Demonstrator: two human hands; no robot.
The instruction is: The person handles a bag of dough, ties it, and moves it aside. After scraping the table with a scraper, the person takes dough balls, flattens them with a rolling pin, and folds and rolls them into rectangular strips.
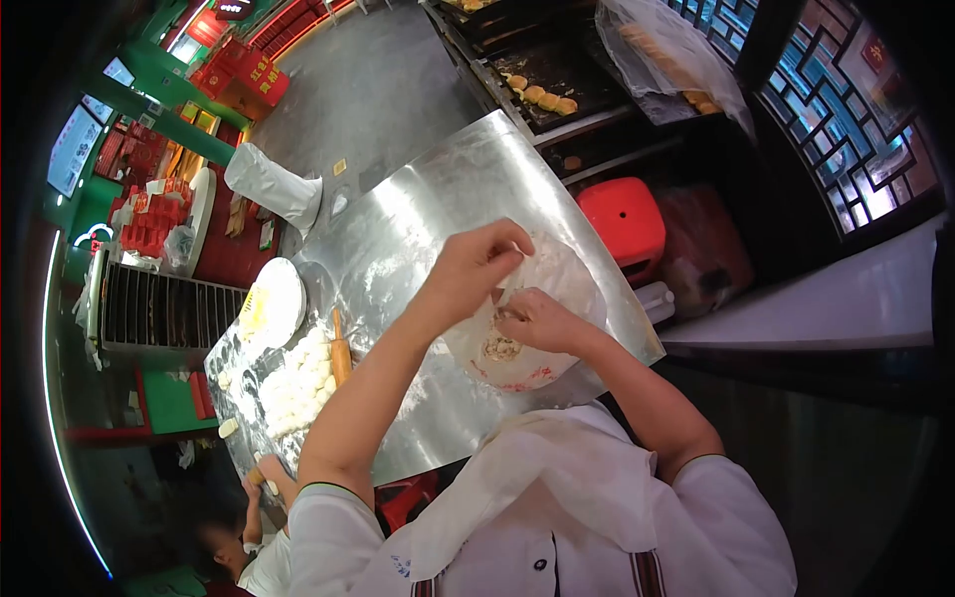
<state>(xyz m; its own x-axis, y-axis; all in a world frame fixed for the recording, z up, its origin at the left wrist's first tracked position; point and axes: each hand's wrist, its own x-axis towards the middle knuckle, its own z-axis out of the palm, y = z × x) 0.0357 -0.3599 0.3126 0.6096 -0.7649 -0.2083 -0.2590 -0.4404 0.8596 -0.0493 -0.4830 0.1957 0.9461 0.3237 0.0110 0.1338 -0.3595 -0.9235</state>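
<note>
A clear plastic bag (572, 279) with red print lies on the steel table, with pale brown crumbly stuff (499, 344) showing inside it. Above its far side, my left hand (485, 261) is closed, thumb and fingertips pinched on what looks like a thin strip of the bag. Just below and to the right, my right hand (537, 320) is curled into a fist around gathered film of the same bag. The hands are close together but apart. Exactly how the film runs between the fingers is hidden.
Left on the floury steel table (428, 214) are a rolling pin (340, 348), many dough pieces (298, 388) and a white round tray (284, 298). A co-worker (264, 557) handles dough at lower left. A red stool (624, 227) and a griddle with buns (542, 98) stand beyond the right edge.
</note>
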